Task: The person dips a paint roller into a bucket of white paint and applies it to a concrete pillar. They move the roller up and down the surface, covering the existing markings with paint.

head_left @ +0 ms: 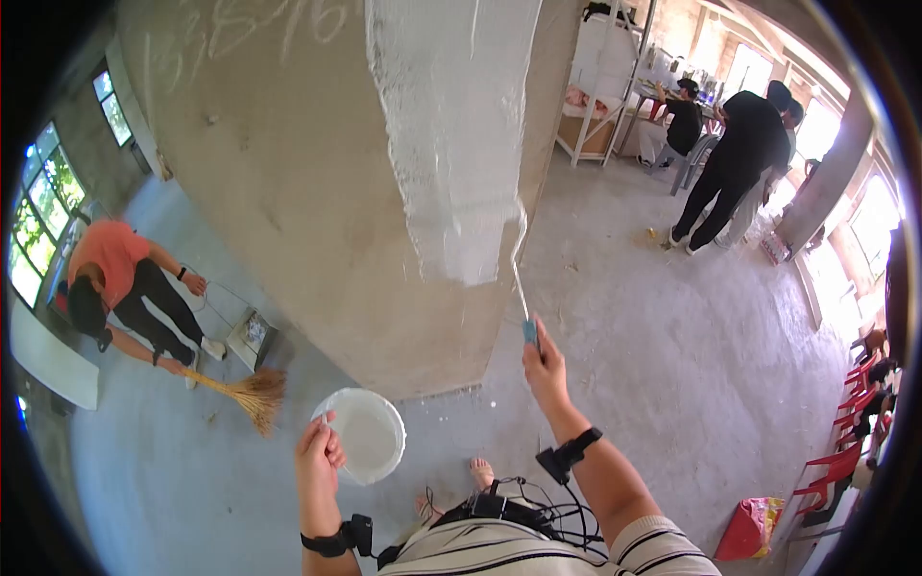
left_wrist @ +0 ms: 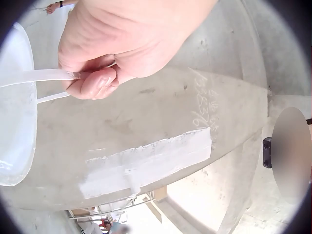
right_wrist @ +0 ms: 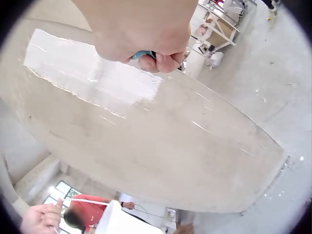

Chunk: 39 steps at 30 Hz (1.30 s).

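Observation:
My left hand [head_left: 320, 449] holds a white bucket [head_left: 362, 434] of white paint by its thin handle [left_wrist: 45, 75]; in the left wrist view the thumb and fingers [left_wrist: 100, 80] pinch that handle. My right hand [head_left: 543, 365] grips the blue handle [head_left: 529, 331] of a paint roller, and its thin rod [head_left: 519, 264] reaches up to the concrete column [head_left: 288, 192]. A white painted strip [head_left: 451, 125] runs down the column. The right wrist view shows the fingers [right_wrist: 163, 61] curled round the blue handle [right_wrist: 143, 54] in front of the painted patch [right_wrist: 92, 73].
At the left a person in an orange shirt [head_left: 115, 254] bends and sweeps with a straw broom [head_left: 257, 394]. People in black [head_left: 735, 158] stand at the back right near shelving [head_left: 595, 86]. Red chairs [head_left: 845, 451] and a red bag [head_left: 754, 528] sit at the right.

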Tool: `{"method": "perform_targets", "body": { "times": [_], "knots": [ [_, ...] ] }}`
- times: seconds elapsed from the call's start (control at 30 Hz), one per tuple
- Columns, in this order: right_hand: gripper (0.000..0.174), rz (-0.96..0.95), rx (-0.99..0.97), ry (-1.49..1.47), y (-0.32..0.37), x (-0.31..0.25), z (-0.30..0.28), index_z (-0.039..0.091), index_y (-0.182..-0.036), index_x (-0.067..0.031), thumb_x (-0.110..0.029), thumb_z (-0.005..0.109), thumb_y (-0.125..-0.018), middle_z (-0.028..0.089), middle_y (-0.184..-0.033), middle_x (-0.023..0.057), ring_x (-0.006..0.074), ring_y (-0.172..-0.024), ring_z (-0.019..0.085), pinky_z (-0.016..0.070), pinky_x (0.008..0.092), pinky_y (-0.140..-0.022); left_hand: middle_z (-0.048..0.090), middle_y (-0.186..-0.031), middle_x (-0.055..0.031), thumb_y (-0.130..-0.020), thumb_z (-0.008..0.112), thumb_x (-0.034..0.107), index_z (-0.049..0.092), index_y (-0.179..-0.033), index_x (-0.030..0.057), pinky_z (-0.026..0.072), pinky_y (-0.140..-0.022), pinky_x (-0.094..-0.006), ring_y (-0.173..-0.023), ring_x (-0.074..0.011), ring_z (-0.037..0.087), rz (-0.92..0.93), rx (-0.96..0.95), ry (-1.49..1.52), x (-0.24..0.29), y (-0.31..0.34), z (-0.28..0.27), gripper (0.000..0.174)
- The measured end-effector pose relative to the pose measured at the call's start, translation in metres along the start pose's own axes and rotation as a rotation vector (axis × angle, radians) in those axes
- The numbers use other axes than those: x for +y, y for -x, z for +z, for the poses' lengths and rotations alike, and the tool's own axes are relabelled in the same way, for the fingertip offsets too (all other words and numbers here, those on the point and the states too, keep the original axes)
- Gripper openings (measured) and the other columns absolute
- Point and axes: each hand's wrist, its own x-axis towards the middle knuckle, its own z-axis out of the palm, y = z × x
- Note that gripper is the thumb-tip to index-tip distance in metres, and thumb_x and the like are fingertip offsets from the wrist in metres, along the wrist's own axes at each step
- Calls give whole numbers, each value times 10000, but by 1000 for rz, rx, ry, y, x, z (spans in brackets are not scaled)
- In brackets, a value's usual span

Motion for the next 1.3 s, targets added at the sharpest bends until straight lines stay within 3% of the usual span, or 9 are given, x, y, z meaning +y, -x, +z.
{"method": "perform_targets", "body": {
  "times": [0.13, 0.2, 0.23, 0.37, 0.43, 0.63, 0.77, 1.1, 1.3],
  "knots": [
    [477, 56, 4, 203, 24, 38, -18, 453, -1349, -147, -86, 529, -882, 435, -717, -52, 43, -601, 361, 328, 187, -531, 388, -603, 35, -913, 466, 118, 564, -1067, 19, 256, -442, -206, -474, -50, 302, 11, -26, -7, 4, 6, 3, 208],
    [478, 115, 5, 107, 41, 37, -24, 449, -1353, -155, -89, 528, -886, 430, -703, -49, 43, -591, 366, 332, 192, -520, 393, -604, 30, -913, 465, 116, 561, -1064, 24, 260, -440, -213, -475, -55, 309, -14, -18, 8, 3, 4, 3, 202],
    [480, 201, -6, 18, 43, 26, -27, 445, -1356, -164, -92, 526, -889, 425, -689, -47, 44, -582, 371, 336, 197, -510, 393, -604, 30, -913, 465, 116, 561, -1064, 24, 260, -440, -213, -475, -55, 309, 8, -35, 17, 3, 4, 3, 202],
    [483, 94, -7, -47, 37, -34, -32, 431, -1366, -171, -102, 522, -896, 424, -690, -53, 44, -570, 375, 341, 204, -495, 394, -597, 25, -910, 459, 111, 562, -1046, 28, 265, -435, -220, -470, -58, 310, 24, -41, 33, 1, 5, 1, 190],
    [504, -38, -20, -44, 19, -67, -27, 363, -1400, -158, -106, 490, -915, 388, -663, -65, 23, -529, 349, 297, 177, -446, 394, -594, 24, -909, 454, 109, 563, -1039, 29, 266, -434, -222, -469, -58, 309, 37, -58, 38, 2, 6, 3, 187],
    [482, -206, 38, -48, -16, -95, -5, 407, -1379, -147, -104, 499, -907, 423, -690, -53, 37, -554, 369, 331, 196, -480, 391, -590, 20, -906, 446, 105, 565, -1020, 33, 262, -433, -222, -466, -60, 306, 69, -76, 64, 0, 8, 0, 180],
    [480, -199, 27, -155, -33, -161, 3, 394, -1383, -124, -110, 493, -913, 424, -686, -51, 32, -547, 374, 330, 195, -473, 388, -591, 22, -904, 448, 105, 569, -1016, 34, 256, -435, -217, -469, -61, 303, 84, -92, 54, 0, 8, -3, 179],
    [448, -459, -36, -316, -92, -313, 0, 410, -1360, -78, -129, 503, -924, 418, -656, -61, 26, -515, 379, 298, 195, -442, 388, -591, 16, -894, 451, 90, 584, -1024, 34, 265, -445, -228, -477, -70, 307, 80, -68, 73, -6, 6, -6, 194],
    [458, -467, -38, -285, -95, -313, -6, 415, -1361, -96, -132, 516, -916, 422, -671, -66, 24, -521, 364, 294, 188, -451, 390, -593, 19, -899, 449, 95, 582, -1022, 34, 260, -445, -230, -476, -72, 307, 90, -91, 63, -5, 4, -5, 191]
  ]
}}
